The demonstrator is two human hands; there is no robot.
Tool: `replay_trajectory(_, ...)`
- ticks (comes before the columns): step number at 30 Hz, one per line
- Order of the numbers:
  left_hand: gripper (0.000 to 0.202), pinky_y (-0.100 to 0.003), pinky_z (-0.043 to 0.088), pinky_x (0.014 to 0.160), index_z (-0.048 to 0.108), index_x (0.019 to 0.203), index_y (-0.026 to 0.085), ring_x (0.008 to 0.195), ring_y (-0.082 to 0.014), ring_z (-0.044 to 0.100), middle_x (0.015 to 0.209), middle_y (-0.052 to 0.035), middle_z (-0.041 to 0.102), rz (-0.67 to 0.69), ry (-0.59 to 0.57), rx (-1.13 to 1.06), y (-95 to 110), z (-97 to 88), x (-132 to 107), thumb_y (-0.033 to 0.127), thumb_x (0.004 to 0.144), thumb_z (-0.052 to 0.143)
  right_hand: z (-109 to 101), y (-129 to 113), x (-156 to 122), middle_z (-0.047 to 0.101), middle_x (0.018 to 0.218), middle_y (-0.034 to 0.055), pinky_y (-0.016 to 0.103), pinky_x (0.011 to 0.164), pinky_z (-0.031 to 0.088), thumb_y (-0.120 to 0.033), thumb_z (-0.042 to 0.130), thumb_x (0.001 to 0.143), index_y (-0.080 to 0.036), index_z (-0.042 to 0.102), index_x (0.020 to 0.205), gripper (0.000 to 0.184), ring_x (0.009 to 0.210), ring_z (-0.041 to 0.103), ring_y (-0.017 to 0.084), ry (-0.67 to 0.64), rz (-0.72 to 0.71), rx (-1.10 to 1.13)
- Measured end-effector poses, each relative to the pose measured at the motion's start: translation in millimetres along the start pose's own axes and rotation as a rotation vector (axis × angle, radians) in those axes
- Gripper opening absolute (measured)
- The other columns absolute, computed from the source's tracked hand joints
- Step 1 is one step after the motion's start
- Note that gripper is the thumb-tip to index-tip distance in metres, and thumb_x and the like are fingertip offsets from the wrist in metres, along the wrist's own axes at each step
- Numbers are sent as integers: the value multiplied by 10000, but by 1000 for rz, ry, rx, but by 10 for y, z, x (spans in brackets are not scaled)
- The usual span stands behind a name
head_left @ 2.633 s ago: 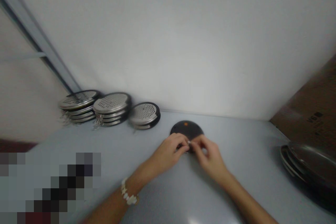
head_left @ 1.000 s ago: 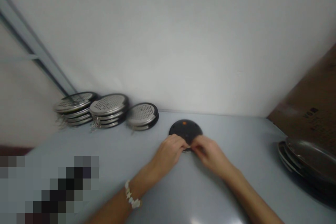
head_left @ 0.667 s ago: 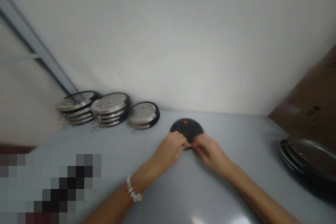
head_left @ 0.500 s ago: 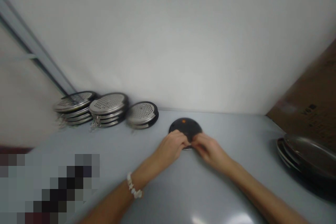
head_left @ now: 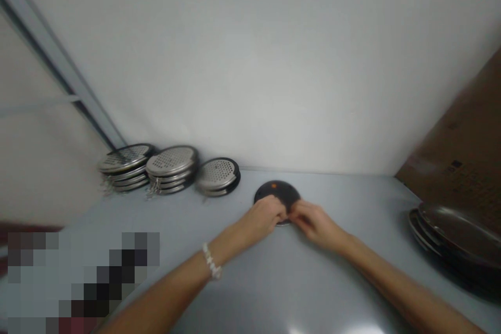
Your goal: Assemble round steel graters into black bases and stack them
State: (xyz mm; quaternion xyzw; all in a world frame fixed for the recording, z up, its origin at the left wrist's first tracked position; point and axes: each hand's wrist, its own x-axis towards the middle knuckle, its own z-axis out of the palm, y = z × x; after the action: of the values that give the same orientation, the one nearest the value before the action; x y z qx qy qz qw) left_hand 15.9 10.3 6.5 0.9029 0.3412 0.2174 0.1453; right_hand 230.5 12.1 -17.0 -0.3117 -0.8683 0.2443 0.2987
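A round black disc with a small orange mark and a thin metal rim lies on the grey table. My left hand rests over its near left part with curled fingers. From the right, my right hand reaches its near edge with fingers pinched together. The fingertips of both hands meet at the near side of the disc. Whatever they pinch there is too small and blurred to make out. A white beaded bracelet circles my left wrist.
Perforated metal discs with black rims form a left stack, a middle stack and a lower right stack by the wall. Small chains hang from them. Dark oval pieces are piled at right beside a cardboard box.
The view has shifted slightly, so the stacks appear further right and lower. Both hands stay at the disc's near edge, with my left hand's fingers a little further right.
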Motion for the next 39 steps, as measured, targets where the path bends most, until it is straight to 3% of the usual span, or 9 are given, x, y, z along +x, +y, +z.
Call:
replay_trajectory(7,210,-304,445,849,720,853,161,869,-184,586,859,-37,717,15,42,74,25,74,-26,79,927,541,-7,28,-2,639,855,40,289,751,464,-135,483,940,-198,611,835,177,803,588,178,47,21,46)
replay_trajectory(12,187,-293,449,876,733,952,183,934,-178,596,946,-37,719,-103,134,-31,22,184,-118,126,938,556,27,41,-34,615,866,36,291,762,456,-172,467,957,-206,575,873,141,819,581,182,44,60,47)
replay_trajectory(16,222,-299,446,870,758,914,187,912,-184,599,928,-42,731,-182,175,-69,93,225,-92,98,924,555,19,64,-65,606,864,36,288,751,448,-161,447,954,-214,542,873,135,815,573,185,24,71,43)
replay_trajectory(23,173,-283,436,841,738,854,176,899,-175,602,920,-36,703,-256,144,-121,152,204,95,95,880,588,-45,150,-80,600,831,32,290,744,440,-147,460,929,-205,556,815,160,807,574,188,34,88,50)
replay_trajectory(28,123,-304,439,853,673,988,203,964,-199,575,1007,-35,638,-228,64,-29,165,158,75,213,871,634,-90,199,-67,599,843,34,294,746,445,-125,470,909,-197,568,829,145,805,569,185,35,83,16)
replay_trajectory(33,542,-445,432,937,580,1188,217,1135,-312,500,1234,-87,564,-264,52,240,229,235,-12,407,729,795,-128,-48,18,600,862,42,291,726,457,-117,418,939,-202,566,861,187,791,573,183,86,57,-38)
replay_trajectory(36,401,-455,432,987,544,1262,187,1175,-286,517,1283,-116,576,-241,104,303,227,284,-47,253,877,635,-111,-342,122,611,914,61,323,774,475,-112,418,940,-209,570,912,182,857,582,208,127,-17,-67)
replay_trajectory(39,324,-441,443,1009,587,1233,188,1142,-256,584,1246,-119,640,-225,224,243,200,220,-102,130,931,484,-69,-630,213,610,946,82,379,795,487,-69,399,917,-204,557,944,209,875,574,234,150,-88,-138)
